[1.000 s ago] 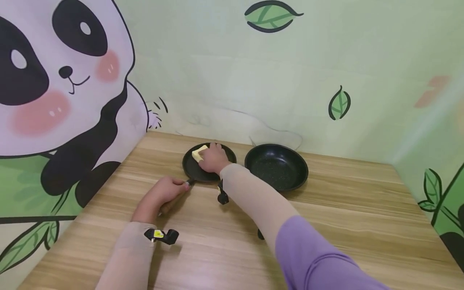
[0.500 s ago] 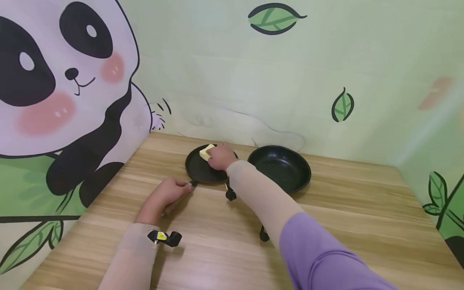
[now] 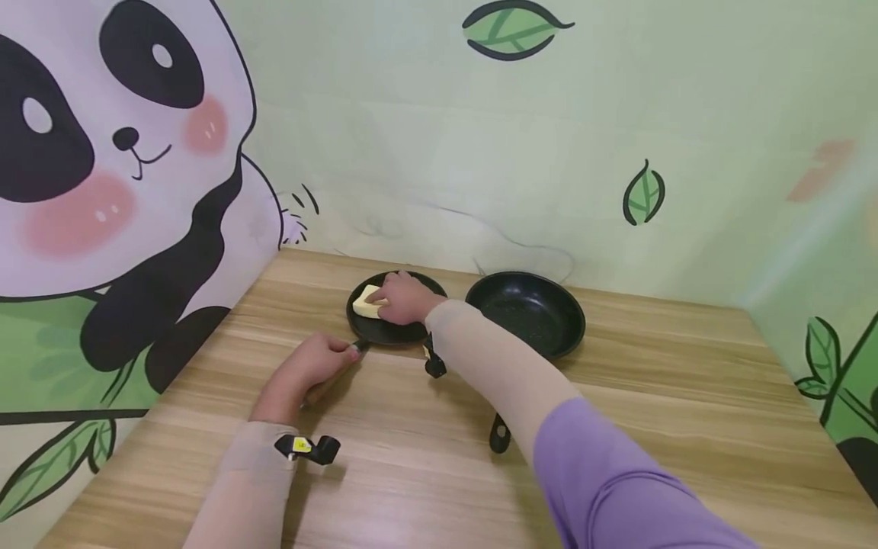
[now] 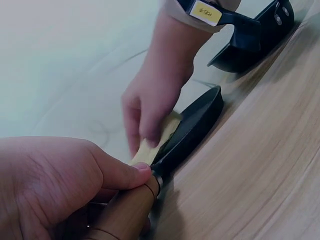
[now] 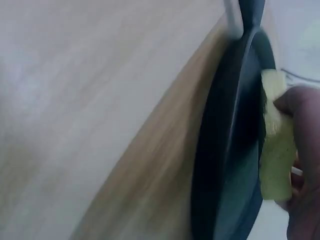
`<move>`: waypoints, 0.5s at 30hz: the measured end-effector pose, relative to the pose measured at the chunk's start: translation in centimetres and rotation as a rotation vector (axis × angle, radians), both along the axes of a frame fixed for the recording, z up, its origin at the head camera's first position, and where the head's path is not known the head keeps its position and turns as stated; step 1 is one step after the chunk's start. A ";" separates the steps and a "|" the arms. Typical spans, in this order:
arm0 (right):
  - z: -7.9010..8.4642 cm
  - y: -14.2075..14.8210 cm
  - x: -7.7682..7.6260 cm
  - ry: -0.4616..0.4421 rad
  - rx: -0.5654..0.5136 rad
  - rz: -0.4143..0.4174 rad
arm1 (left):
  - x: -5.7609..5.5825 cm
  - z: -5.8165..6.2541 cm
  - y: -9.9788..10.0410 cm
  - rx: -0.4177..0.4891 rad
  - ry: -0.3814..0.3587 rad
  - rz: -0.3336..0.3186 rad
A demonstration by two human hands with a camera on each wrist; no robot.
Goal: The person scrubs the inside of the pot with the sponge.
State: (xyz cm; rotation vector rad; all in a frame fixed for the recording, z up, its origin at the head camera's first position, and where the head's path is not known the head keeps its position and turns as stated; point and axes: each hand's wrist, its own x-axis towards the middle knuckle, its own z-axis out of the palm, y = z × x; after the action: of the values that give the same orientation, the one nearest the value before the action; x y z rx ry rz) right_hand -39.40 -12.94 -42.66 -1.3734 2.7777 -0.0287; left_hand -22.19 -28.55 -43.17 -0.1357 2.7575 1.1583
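Observation:
My left hand (image 3: 318,362) grips the wooden handle (image 4: 127,210) of a small, shallow black frying pan (image 3: 384,333) near where the handle joins the pan, with the thumb along its top. The right hand (image 3: 408,297) holds a pale yellow sponge (image 3: 366,303) against the inside of that pan, on its left side. In the right wrist view the thumb lies on one face of the sponge (image 5: 276,150), which stands close to the pan's inner surface (image 5: 245,150). Part of the sponge is covered by the right fingers.
A larger, deeper black frying pan (image 3: 524,309) sits just right of the small one, its handle (image 3: 500,435) pointing toward me under the right forearm. Behind both pans the wooden table (image 3: 652,427) meets a wall (image 3: 411,152) painted with a panda and leaves.
The right hand has moved the sponge across the small pan, first slightly right, then left and toward me. The left hand keeps its hold on the handle.

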 end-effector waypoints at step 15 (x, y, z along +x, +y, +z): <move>0.2 1.2 2.0 -0.018 -0.015 0.003 | -0.2 -0.3 0.1 0.006 -0.010 -0.023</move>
State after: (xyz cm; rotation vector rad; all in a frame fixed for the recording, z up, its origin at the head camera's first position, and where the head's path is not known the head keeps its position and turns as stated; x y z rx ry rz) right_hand -37.37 -11.74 -42.48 -1.3741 2.7660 -0.0625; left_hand -22.44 -28.45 -43.52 -0.1093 2.7397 1.1564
